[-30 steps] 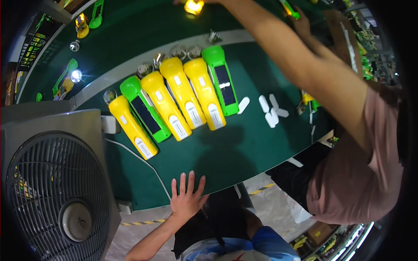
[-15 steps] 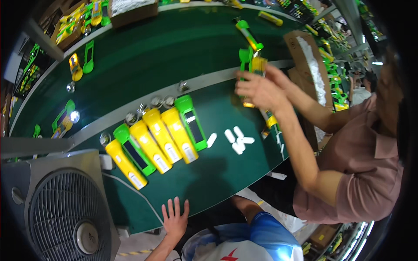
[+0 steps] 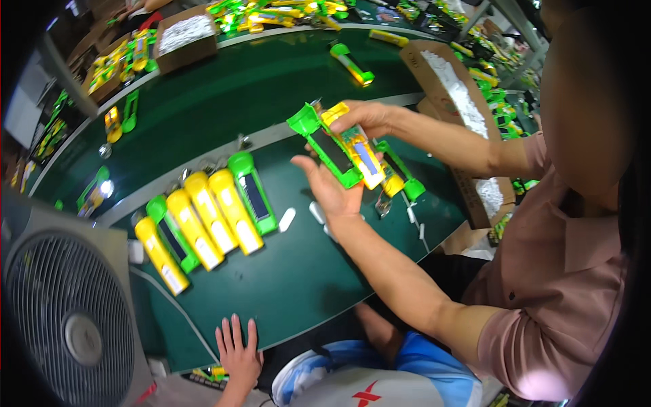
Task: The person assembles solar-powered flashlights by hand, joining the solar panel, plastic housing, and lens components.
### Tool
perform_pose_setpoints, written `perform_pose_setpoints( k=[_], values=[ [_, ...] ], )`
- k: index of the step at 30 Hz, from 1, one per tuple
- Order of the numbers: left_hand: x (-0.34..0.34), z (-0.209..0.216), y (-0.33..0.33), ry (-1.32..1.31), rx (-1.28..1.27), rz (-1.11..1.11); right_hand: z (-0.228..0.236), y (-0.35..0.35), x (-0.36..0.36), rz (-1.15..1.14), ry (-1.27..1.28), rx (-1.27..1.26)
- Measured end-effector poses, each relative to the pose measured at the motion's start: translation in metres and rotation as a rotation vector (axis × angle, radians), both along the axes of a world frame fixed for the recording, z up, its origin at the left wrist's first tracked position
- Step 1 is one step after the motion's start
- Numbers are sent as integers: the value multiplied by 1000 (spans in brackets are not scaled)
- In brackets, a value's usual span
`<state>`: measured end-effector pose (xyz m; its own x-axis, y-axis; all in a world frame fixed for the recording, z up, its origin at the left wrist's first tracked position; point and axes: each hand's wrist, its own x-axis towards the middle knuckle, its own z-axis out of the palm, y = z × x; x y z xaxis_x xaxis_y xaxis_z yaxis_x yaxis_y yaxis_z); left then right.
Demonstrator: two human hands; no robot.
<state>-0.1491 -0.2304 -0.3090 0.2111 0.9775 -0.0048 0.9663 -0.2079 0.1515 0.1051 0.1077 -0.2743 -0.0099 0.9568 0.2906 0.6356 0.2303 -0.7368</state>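
Observation:
My left hand [image 3: 241,354] lies palm down at the near edge of the green table [image 3: 285,292], fingers spread and holding nothing. Beyond it stands a slanted row of flashlight bodies: yellow ones [image 3: 227,214] with white labels and green ones [image 3: 254,193] with dark panels. My right hand is out of sight. At my right, a co-worker's hands [image 3: 342,197] hold up a green flashlight shell [image 3: 329,152] beside a yellow half [image 3: 359,146] that shows a circuit board.
A grey fan [image 3: 68,319] occupies the left side, with a white cable [image 3: 173,302] running along the table. White capsule-shaped pieces [image 3: 287,220] lie right of the row. Behind runs a green conveyor [image 3: 271,74] with flashlight parts. A carton [image 3: 441,88] stands at the right.
The co-worker's hands have come left and nearer with the flashlight halves, now partly covering the white pieces. The view has shifted; my left hand still lies on the table edge.

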Motion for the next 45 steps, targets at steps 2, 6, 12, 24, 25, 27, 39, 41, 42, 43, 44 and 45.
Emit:
perform_pose_setpoints(
  k=[2,6,12,24,25,27,39,41,42,43,44,45],
  values=[
    [4,2,4,-16,32,14,-9,-4,-5,-96,-108,168],
    [16,19,3,-141,29,105,-27,-14,-17,-114,42,211],
    [41,50,30,-310,104,132,-58,-110,17,20,-53,102],
    [60,141,156,-1020,118,101,-20,-306,11,518,284,-314],
    [62,155,154,-1041,170,50,-13,-300,8,516,304,-263],
    [67,179,136,-1640,11,51,-4,-287,7,498,314,-211],
    [109,347,73,-2395,211,322,-2,-235,-20,420,173,-133],
    [110,319,92,-2594,470,-163,-7,-235,-23,433,179,-122],
    [107,313,95,-2631,532,-297,-9,-235,-24,421,146,-120],
    [105,306,99,-2663,585,-440,-10,-234,-24,407,142,-133],
    [94,300,98,-2492,429,-454,-10,-234,-23,385,159,-165],
    [82,289,102,-2413,345,-472,-10,-234,-23,366,133,-138]
  ],
)
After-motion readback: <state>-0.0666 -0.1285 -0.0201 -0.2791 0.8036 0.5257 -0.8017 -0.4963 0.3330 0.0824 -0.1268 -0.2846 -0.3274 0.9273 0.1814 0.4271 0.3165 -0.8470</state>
